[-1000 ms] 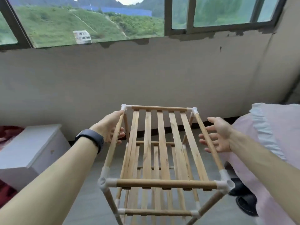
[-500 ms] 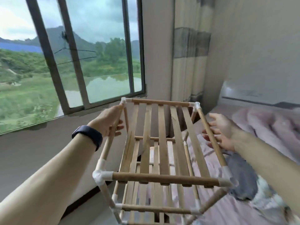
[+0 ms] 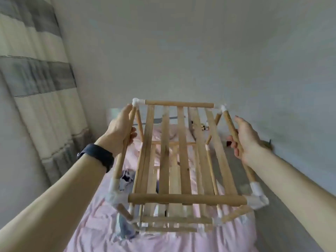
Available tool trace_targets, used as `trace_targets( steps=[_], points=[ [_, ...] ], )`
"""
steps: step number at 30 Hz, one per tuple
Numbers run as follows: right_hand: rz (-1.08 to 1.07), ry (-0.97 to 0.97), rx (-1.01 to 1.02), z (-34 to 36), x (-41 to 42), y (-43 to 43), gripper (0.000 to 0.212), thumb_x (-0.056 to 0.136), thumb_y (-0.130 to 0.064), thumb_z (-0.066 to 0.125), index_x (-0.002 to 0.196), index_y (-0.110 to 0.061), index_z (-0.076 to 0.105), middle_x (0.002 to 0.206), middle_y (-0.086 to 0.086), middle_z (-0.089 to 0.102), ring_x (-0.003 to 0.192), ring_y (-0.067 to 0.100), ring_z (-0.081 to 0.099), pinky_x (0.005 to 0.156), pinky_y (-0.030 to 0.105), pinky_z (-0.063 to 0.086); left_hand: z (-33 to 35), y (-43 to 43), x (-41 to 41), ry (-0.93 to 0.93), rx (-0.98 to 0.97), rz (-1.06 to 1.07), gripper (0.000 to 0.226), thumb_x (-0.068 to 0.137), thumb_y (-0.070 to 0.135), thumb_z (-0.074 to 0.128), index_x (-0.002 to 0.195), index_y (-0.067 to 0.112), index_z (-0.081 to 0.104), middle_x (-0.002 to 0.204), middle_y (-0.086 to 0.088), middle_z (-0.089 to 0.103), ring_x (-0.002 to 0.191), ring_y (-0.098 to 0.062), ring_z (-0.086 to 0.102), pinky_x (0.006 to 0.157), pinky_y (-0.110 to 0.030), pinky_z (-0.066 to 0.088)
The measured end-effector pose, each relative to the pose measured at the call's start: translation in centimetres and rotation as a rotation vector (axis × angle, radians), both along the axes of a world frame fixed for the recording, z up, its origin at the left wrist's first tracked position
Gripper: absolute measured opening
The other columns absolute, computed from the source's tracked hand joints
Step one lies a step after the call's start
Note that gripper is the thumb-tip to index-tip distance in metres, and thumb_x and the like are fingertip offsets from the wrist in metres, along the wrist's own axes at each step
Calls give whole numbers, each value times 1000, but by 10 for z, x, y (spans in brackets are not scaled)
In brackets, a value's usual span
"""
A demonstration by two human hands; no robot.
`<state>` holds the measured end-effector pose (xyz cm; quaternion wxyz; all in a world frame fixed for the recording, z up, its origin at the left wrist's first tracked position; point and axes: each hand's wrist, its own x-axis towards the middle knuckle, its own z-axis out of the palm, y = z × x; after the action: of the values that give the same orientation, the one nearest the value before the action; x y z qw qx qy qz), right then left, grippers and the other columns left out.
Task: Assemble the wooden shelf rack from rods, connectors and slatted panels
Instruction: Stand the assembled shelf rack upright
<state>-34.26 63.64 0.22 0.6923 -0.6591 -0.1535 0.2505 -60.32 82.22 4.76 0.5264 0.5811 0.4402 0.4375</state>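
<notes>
Pale wooden slatted shelf rack (image 3: 183,160): apparently fully assembled, held aloft, left grip (image 3: 120,130) and right grip (image 3: 244,139) clasping its round wooden top side rods (image 3: 120,161).

The view comes from the person's head and looks forward and a little down, along both forearms. The wooden rack (image 3: 183,160) fills the middle, close to the lens, with the left hand (image 3: 120,130) and right hand (image 3: 245,139) at its sides. Beyond are a grey wall (image 3: 181,51), a curtain (image 3: 36,79) at left and a pink bed (image 3: 91,233) below.
</notes>
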Motion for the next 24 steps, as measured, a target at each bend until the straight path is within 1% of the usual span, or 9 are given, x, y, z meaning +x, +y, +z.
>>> trace_targets(
  steps=[4, 7, 10, 12, 14, 16, 18, 21, 24],
  points=[
    [-177, -36, 45, -10, 107, -50, 49, 91, -67, 51, 98, -21, 65, 72, 0, 56, 53, 12, 40, 50, 27, 30, -17, -8, 140, -57, -34, -138, 62, 89, 74, 44, 103, 16, 62, 75, -6, 55, 48, -13, 52, 45, -21, 45],
    [-311, -95, 83, -22, 188, -81, 54, 93, -66, 48, 113, -18, 65, 79, 1, 53, 57, 13, 38, 52, 29, 28, -39, -18, 253, -86, -75, -249, 68, 89, 75, 44, 105, 12, 64, 78, -7, 55, 59, -17, 50, 55, -29, 43],
    [-443, -148, 55, -30, 256, -102, 73, 83, -75, 44, 120, -15, 63, 91, 3, 57, 69, 13, 44, 62, 30, 34, -58, -25, 351, -99, -96, -347, 62, 90, 73, 47, 100, 15, 67, 84, -8, 57, 64, -17, 51, 62, -31, 43],
    [-497, -168, 29, -37, 298, -112, 83, 76, -80, 39, 121, -15, 62, 96, 2, 59, 76, 13, 48, 71, 32, 37, -70, -27, 408, -94, -113, -414, 64, 91, 70, 48, 115, 14, 66, 90, -8, 57, 69, -19, 52, 63, -31, 45],
    [-554, -163, 8, -48, 341, -120, 83, 79, -80, 34, 127, -17, 58, 102, 2, 61, 84, 17, 49, 76, 35, 37, -81, -29, 462, -94, -140, -479, 63, 92, 68, 49, 123, 15, 64, 90, -7, 58, 70, -18, 53, 62, -31, 46],
    [-613, -145, -17, -62, 385, -126, 82, 82, -80, 31, 131, -18, 55, 103, 2, 61, 88, 20, 49, 78, 37, 37, -93, -31, 511, -83, -169, -526, 55, 93, 67, 49, 114, 19, 67, 82, -4, 60, 66, -17, 53, 64, -31, 47],
    [-659, -124, -39, -79, 425, -132, 80, 88, -79, 30, 133, -18, 54, 99, 0, 61, 85, 20, 49, 79, 38, 38, -106, -33, 558, -72, -197, -591, 55, 94, 69, 46, 96, 21, 73, 77, -3, 59, 66, -17, 52, 71, -34, 46],
    [-716, -41, -40, -107, 480, -143, 70, 96, -73, 31, 134, -18, 55, 95, 1, 61, 67, 15, 45, 62, 30, 38, -129, -33, 624, -56, -264, -723, 65, 96, 69, 41, 65, 27, 79, 68, 1, 57, 62, -16, 49, 63, -32, 42],
    [-707, 78, -18, -136, 524, -156, 66, 97, -72, 36, 126, -17, 59, 94, 5, 63, 63, 14, 44, 56, 28, 37, -156, -31, 684, -28, -338, -777, 62, 96, 69, 43, 64, 29, 78, 59, 2, 58, 58, -16, 49, 60, -30, 41]
  ],
)
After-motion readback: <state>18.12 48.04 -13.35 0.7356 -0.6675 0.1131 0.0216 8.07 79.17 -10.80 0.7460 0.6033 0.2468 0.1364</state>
